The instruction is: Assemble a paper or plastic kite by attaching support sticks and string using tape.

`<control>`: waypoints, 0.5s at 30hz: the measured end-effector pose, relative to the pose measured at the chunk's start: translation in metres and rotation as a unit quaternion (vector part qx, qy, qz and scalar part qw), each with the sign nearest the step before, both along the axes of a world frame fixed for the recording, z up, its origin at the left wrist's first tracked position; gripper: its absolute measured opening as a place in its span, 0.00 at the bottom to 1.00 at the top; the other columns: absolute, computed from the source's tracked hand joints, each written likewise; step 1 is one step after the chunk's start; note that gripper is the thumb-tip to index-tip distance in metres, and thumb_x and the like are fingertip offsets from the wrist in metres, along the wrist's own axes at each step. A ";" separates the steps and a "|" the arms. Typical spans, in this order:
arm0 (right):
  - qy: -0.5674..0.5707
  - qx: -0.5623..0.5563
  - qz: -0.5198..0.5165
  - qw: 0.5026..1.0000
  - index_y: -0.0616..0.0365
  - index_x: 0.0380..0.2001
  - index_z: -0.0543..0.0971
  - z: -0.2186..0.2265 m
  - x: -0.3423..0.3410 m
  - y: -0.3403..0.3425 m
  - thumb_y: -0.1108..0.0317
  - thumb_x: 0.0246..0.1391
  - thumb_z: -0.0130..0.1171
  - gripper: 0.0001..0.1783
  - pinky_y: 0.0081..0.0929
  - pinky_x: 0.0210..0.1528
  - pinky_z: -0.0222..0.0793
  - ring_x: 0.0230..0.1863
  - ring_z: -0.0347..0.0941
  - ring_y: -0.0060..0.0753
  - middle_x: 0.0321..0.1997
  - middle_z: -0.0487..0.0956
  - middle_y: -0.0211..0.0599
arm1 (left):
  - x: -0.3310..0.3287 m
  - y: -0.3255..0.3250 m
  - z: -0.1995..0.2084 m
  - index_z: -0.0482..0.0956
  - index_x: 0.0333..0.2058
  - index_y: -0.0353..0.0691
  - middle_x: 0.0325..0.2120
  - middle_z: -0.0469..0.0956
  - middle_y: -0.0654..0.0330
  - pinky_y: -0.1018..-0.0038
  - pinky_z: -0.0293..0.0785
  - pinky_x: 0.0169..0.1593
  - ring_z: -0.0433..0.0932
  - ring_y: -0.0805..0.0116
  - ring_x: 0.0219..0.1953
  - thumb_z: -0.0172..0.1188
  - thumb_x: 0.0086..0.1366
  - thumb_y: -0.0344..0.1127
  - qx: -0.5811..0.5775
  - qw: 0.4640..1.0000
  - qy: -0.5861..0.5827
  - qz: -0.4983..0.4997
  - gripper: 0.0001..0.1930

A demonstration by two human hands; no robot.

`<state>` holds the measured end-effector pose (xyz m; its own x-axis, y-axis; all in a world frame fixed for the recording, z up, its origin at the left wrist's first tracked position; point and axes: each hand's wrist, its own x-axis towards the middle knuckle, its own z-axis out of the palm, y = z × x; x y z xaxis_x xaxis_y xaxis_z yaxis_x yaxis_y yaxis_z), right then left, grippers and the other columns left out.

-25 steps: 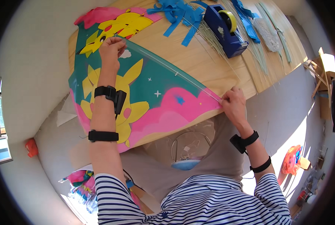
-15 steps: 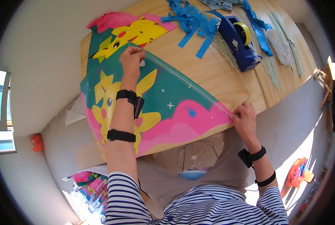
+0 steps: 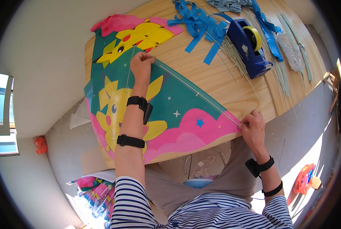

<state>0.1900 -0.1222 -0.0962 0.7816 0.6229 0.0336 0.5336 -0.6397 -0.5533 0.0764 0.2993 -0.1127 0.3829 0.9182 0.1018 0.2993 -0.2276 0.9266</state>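
A thin kite sail (image 3: 182, 129) lies on the wooden table, green and pink with yellow cartoon figures and white stars. Along its slanting right edge runs a thin white rod (image 3: 197, 94). My left hand (image 3: 142, 68) is closed in a pinch on that edge near the upper end, the thumb and finger pressed together. At the lower right corner, my right hand (image 3: 253, 128) pinches the sail's tip beside the rod's end. The fingers cover what exactly lies between them at both places.
A blue tape dispenser (image 3: 247, 49) with a yellow roll stands at the back right. Around it lie blue ribbons (image 3: 195, 23), thin pale sticks (image 3: 229, 49) and a clear bag of small white pieces (image 3: 290, 51). A pile of colourful fabric (image 3: 96, 191) sits low at the left.
The whole view has shifted slightly. My left hand has slid a little to the right along the sail's edge. My right hand stays at the corner.
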 end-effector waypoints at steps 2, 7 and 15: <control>0.001 0.000 0.000 1.000 0.58 0.15 0.78 -0.001 0.001 -0.001 0.74 0.31 0.69 0.08 0.40 0.40 0.61 0.39 0.68 0.46 0.29 0.73 0.37 | 0.002 -0.002 -0.001 0.79 0.27 0.36 0.21 0.76 0.66 0.79 0.63 0.22 0.69 0.79 0.20 0.68 0.53 0.24 0.019 1.000 0.016 0.006 0.05; 0.004 -0.002 0.002 1.000 0.58 0.16 0.78 0.000 0.001 -0.001 0.74 0.31 0.69 0.08 0.40 0.40 0.61 0.38 0.68 0.46 0.29 0.72 0.36 | 0.001 -0.003 -0.004 0.80 0.26 0.35 0.21 0.77 0.66 0.79 0.65 0.24 0.70 0.79 0.21 0.69 0.52 0.24 0.043 0.998 0.037 0.020 0.05; 0.009 -0.003 -0.001 1.000 0.58 0.16 0.77 0.001 0.001 -0.001 0.74 0.32 0.69 0.08 0.39 0.40 0.61 0.38 0.68 0.45 0.28 0.72 0.36 | 0.005 -0.012 0.001 0.81 0.26 0.34 0.22 0.79 0.62 0.75 0.71 0.32 0.75 0.74 0.25 0.70 0.51 0.26 0.055 0.995 0.072 0.039 0.06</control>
<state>0.1905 -0.1227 -0.0952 0.7828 0.6221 0.0166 0.5230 -0.6432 -0.5592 0.0817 0.2872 -0.1119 0.3294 0.9319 0.1522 0.4476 -0.2960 0.8438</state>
